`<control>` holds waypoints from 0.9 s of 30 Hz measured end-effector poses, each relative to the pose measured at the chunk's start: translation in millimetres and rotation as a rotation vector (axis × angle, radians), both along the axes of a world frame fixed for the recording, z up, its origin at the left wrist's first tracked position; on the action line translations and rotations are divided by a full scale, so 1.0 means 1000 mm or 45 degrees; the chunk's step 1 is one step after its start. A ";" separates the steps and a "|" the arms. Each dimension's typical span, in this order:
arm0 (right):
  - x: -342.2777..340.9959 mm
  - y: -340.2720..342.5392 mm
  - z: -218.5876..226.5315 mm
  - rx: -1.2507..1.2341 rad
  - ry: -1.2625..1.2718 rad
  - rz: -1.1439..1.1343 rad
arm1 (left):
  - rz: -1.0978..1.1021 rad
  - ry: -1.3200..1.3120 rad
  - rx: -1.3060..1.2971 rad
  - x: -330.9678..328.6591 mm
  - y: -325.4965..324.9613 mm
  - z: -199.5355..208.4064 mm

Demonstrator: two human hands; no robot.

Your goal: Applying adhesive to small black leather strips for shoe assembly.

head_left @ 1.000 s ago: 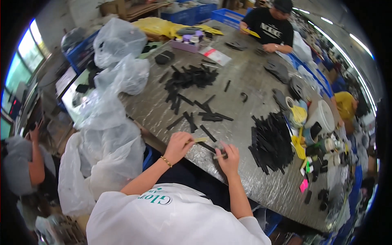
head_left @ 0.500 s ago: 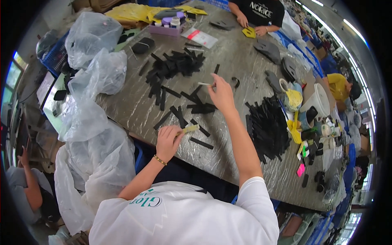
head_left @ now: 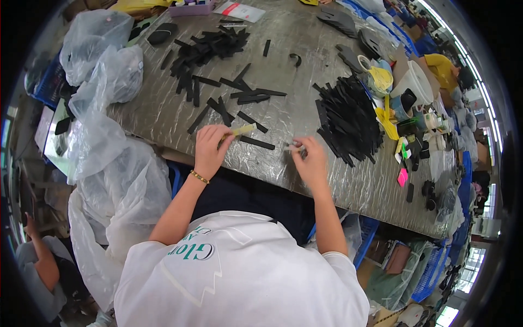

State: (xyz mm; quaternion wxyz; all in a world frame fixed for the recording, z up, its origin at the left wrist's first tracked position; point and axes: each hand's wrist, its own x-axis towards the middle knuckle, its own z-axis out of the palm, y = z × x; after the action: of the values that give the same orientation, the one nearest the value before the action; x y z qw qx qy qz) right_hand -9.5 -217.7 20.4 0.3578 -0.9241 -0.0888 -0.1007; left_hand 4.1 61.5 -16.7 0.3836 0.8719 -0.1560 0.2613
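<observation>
My left hand (head_left: 211, 146), with a beaded bracelet at the wrist, is closed on a short pale yellow strip (head_left: 244, 129) near the table's front edge. To its right, my right hand (head_left: 310, 162) pinches a small whitish stick (head_left: 291, 148); its far end is blurred. Between the hands a single black strip (head_left: 257, 143) lies flat. Beyond them are several loose black strips (head_left: 253, 97) and a heaped pile of black strips (head_left: 210, 52). A larger bundle of black strips (head_left: 351, 120) lies beside my right hand.
Clear plastic bags (head_left: 106, 125) hang along the table's left edge. A white bucket (head_left: 414, 87), cups, yellow ribbon-like pieces (head_left: 389, 122) and a pink tag (head_left: 402, 177) crowd the right side. Dark moulded pieces (head_left: 338, 23) and a purple box (head_left: 190, 8) lie at the back.
My right hand has drawn back from among the far strips to the table's near edge, still pinching the whitish stick. The view has tipped nearer, and the co-worker's torso at the back has left it.
</observation>
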 end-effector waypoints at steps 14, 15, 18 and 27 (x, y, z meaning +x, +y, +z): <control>-0.018 0.028 -0.009 0.100 -0.028 -0.050 | -0.220 -0.051 0.186 0.003 -0.012 0.017; -0.019 0.028 -0.006 0.155 -0.011 -0.048 | -0.263 -0.056 0.232 0.004 -0.014 0.017; -0.016 0.028 -0.009 0.027 -0.024 0.072 | -0.381 -0.031 0.323 0.011 -0.016 0.013; -0.008 0.039 -0.028 -0.080 -0.163 0.310 | -0.657 0.227 0.159 0.007 -0.024 0.004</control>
State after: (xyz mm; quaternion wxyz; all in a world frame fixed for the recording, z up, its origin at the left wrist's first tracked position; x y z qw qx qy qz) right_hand -17.7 -178.5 -7.3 0.3317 -0.9090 -0.2260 -0.1124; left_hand 11.5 37.4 -13.0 0.3951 0.8449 -0.3543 0.0671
